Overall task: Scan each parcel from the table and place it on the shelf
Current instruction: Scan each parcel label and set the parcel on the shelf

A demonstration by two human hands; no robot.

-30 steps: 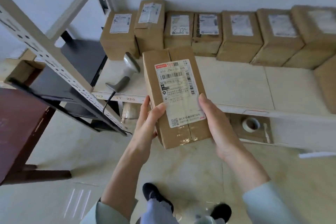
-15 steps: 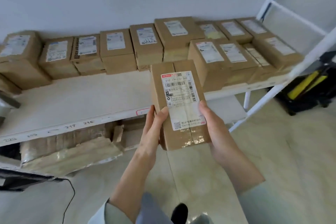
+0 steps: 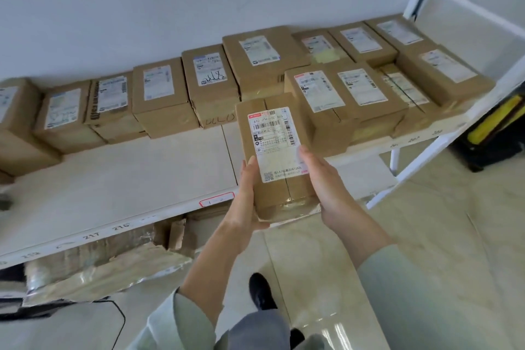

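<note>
Both-handed, parcel above shelf

A brown cardboard parcel with a white shipping label on top is held above the front edge of the white shelf, label up, just before the rows of labelled parcels along the shelf's back.

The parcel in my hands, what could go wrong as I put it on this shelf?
The parcel is held only at its near end by the left hand and right hand, so its far end could tip. It sits close to the front box on the shelf; sliding it in may knock that box. Set down half over the shelf's front edge, it could fall.
</note>
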